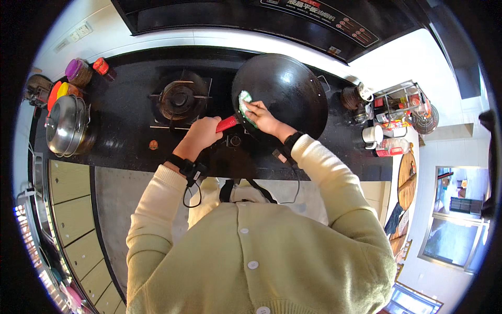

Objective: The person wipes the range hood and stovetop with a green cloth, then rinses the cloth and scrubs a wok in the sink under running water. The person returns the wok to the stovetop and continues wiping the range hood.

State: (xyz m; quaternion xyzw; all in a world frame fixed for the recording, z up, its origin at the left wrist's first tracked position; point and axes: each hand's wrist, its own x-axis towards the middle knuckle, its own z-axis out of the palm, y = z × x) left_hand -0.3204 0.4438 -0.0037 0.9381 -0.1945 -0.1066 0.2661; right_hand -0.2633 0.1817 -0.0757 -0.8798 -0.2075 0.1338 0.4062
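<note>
A large dark wok (290, 90) sits over the right side of the stove, its red handle (226, 124) pointing toward me on the left. My left hand (202, 131) is wrapped around that handle. Against the wok's left part, near the handle, my right hand (262, 115) presses a green and white cleaning cloth or sponge (245, 103). The fingers cover part of it. A small wire loop (324, 83) stands out from the wok's far right rim. Both wrists wear black bands.
Left of the wok is a bare gas burner (180, 99). A lidded steel pot (66, 125) and jars (79, 72) stand at the counter's left end. Along the right are a wire rack (400, 100) of bottles, a white cup (372, 134) and a round wooden board (407, 180). A range hood (235, 17) hangs above.
</note>
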